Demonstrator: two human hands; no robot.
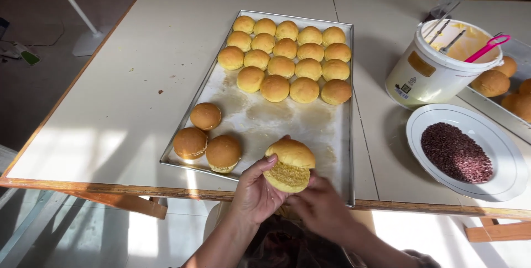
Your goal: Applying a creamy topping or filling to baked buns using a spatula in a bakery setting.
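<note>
Here, bun (290, 164) between both hands' grips.

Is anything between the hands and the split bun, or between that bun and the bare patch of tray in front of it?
Nothing visible. Both the left hand and right hand already hold the split bun over the near edge of the tray. The bare metal just beyond it is free; three darker buns sit off to the left.

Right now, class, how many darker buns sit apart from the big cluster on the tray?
3, all at the tray's near-left end: one bun at the back, one leftmost, one by the near edge. None seems hidden.
</note>
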